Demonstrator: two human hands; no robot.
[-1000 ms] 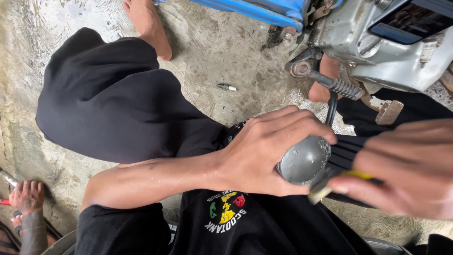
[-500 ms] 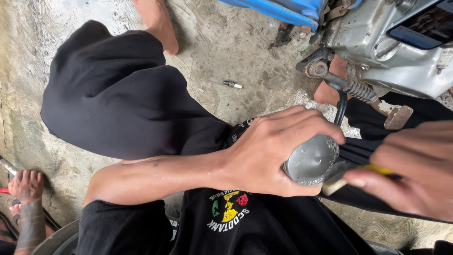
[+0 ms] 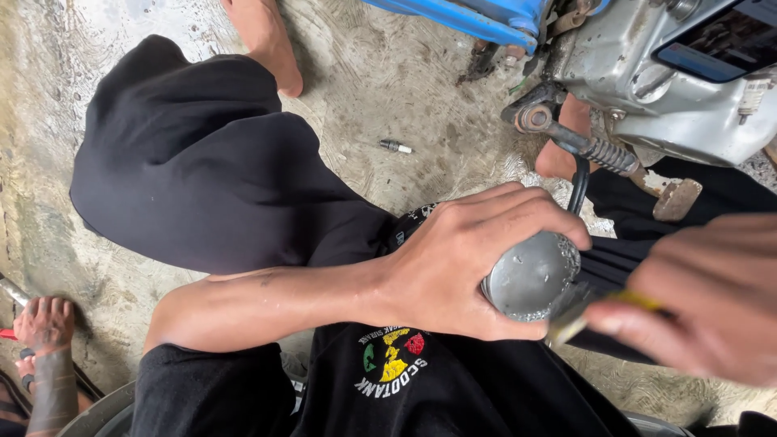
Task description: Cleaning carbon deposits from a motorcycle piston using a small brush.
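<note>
Holding a round silver metal part (image 3: pixel 530 275), right of centre, we list it first: left hand (image 3: pixel 465 259), fingers (image 3: pixel 518 212) wrapped around its side, flat face towards us. Just beside it, lower right, our right hand (image 3: pixel 704 295), fingers clenched on a slim yellow-handled tool (image 3: pixel 595 311) whose tip meets the part's edge. Behind: black shorts (image 3: pixel 202 162) over our knees. Upper right: grey engine casing (image 3: pixel 655 89), kick lever (image 3: pixel 579 146). Upper centre: small spark plug (image 3: pixel 396 146) on the concrete floor (image 3: pixel 388 73). Lower left: another person's hand (image 3: pixel 44 324).
</note>
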